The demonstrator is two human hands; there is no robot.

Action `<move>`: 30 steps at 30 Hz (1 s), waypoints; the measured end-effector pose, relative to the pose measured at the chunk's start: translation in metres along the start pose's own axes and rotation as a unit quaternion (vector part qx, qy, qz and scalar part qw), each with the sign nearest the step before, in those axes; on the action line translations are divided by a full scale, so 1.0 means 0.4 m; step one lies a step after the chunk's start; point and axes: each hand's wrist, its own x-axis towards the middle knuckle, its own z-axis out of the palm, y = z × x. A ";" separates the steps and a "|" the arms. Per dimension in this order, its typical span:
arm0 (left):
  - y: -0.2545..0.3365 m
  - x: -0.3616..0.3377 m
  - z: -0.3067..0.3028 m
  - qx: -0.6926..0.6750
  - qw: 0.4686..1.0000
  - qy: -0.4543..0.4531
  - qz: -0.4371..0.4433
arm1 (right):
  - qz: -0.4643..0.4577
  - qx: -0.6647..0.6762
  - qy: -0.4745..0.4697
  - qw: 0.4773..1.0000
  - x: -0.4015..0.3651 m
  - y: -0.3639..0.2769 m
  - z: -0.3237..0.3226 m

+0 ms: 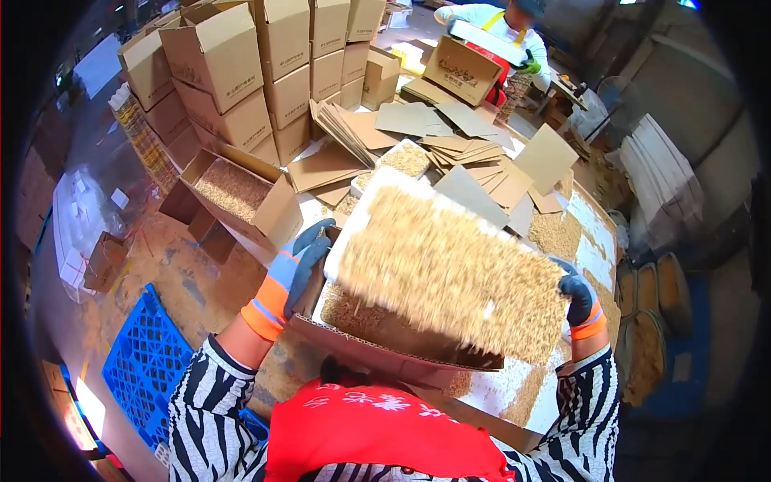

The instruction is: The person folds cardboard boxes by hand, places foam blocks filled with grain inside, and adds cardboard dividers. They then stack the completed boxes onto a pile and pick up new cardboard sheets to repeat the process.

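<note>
A white tray point(384, 178) heaped with tan, flaky loose material point(450, 269) is tilted above an open cardboard box point(377, 353) in front of me. The flakes are blurred by motion along the lower edge, over the box. My left hand point(303, 261), in a blue-grey and orange glove, grips the tray's left end, close against the box's left corner. At the opposite end my right hand point(575, 296), gloved the same way, is closed around the tray's edge; its fingertips are partly hidden. More flakes lie inside the box, beside a white inner edge.
Another open box of flakes point(233, 190) stands to the left, before stacked cartons point(233, 72). Cardboard sheets point(466, 153) and spilled flakes point(554, 233) cover the table. A co-worker point(502, 32) holds a white tray beyond. A blue pallet point(146, 365) lies at lower left.
</note>
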 end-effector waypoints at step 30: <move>0.289 -0.021 0.232 0.271 0.819 -0.259 0.434 | -0.183 -0.444 0.000 0.877 0.011 0.002 0.287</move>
